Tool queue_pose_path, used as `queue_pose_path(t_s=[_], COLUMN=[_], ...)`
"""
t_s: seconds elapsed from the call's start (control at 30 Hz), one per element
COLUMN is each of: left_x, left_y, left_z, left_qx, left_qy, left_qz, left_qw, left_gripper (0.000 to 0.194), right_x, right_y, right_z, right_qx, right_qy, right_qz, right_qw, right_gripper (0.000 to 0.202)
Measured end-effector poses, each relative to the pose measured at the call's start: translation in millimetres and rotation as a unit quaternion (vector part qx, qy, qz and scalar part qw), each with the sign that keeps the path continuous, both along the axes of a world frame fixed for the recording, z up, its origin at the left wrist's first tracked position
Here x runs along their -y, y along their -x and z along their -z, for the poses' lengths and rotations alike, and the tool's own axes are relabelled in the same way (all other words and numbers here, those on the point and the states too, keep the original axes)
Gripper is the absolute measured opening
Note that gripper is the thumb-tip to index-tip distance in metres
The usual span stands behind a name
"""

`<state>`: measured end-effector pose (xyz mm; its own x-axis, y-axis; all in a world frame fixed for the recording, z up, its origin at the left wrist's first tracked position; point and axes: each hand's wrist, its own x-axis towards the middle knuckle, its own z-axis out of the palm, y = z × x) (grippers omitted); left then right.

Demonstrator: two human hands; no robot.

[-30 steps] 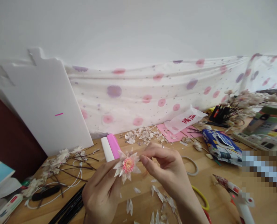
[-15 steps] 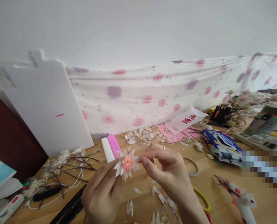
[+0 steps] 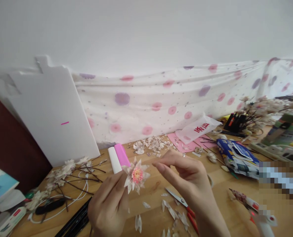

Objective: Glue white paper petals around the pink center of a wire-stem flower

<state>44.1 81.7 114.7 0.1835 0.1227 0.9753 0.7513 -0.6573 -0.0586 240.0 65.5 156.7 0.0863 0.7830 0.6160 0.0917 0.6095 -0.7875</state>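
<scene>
A pale, pointed-petal flower (image 3: 136, 175) with a pink and yellow centre faces up near the middle of the view. My left hand (image 3: 109, 202) is closed behind and beside it, holding it; the stem is hidden by the fingers. Just right of the petals, my right hand (image 3: 186, 177) is pinched, thumb against forefinger, and apart from the flower. Whether anything small sits in that pinch I cannot make out. Loose petals (image 3: 146, 205) lie on the wooden table (image 3: 146, 227) below the hands.
Red-handled scissors (image 3: 183, 201) lie under my right wrist. A glue gun (image 3: 250, 204) and blue packet (image 3: 237, 156) are at the right. Flowered twigs (image 3: 69, 171), a white cable (image 3: 85, 187) and black rods (image 3: 73, 220) lie left. Pink and white rolls (image 3: 121, 155) are behind the flower.
My right hand has moved right, away from the petals, and the scissors now show beside it. My left hand still holds the flower. The view has shifted slightly.
</scene>
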Motion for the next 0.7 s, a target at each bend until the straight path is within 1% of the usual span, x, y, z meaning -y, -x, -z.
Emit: queue_pose_path(t_s=[0.17, 0.27, 0.33, 0.4, 0.5, 0.6, 0.67, 0.7], left_x=[-4, -7, -9, -11, -13, -13, -13, -13], left_y=[7, 13, 16, 18, 18, 16, 14, 13], left_z=[5.6, 7.9, 7.4, 5.8, 3.6, 2.8, 2.4, 2.1], left_qx=[0.010, 0.011, 0.013, 0.015, 0.020, 0.025, 0.034, 0.037], left_qy=[-0.004, -0.013, -0.017, -0.018, -0.014, -0.012, -0.015, -0.015], left_qz=[-0.003, -0.022, -0.039, -0.043, -0.036, -0.032, -0.029, -0.028], left_qw=[1.000, 1.000, 0.999, 0.999, 0.999, 0.999, 0.999, 0.999], left_gripper=[0.022, 0.017, 0.014, 0.014, 0.015, 0.016, 0.017, 0.018], right_x=[-4, -9, -13, -17, -23, -31, -35, -36], right_y=[-8, -19, -28, -37, -50, -56, -56, -54], right_z=[3.7, 5.0, 4.4, 2.7, -0.1, 1.4, 5.5, 7.9], right_qx=[-0.058, -0.129, -0.199, -0.270, -0.340, -0.354, -0.341, -0.319], right_qy=[-0.013, -0.031, -0.045, -0.058, -0.064, -0.052, -0.044, -0.040], right_qz=[0.077, 0.109, 0.107, 0.089, 0.048, 0.019, 0.029, 0.039], right_qw=[0.995, 0.985, 0.973, 0.957, 0.937, 0.933, 0.939, 0.946], right_gripper=[0.015, 0.019, 0.021, 0.024, 0.038, 0.051, 0.058, 0.061])
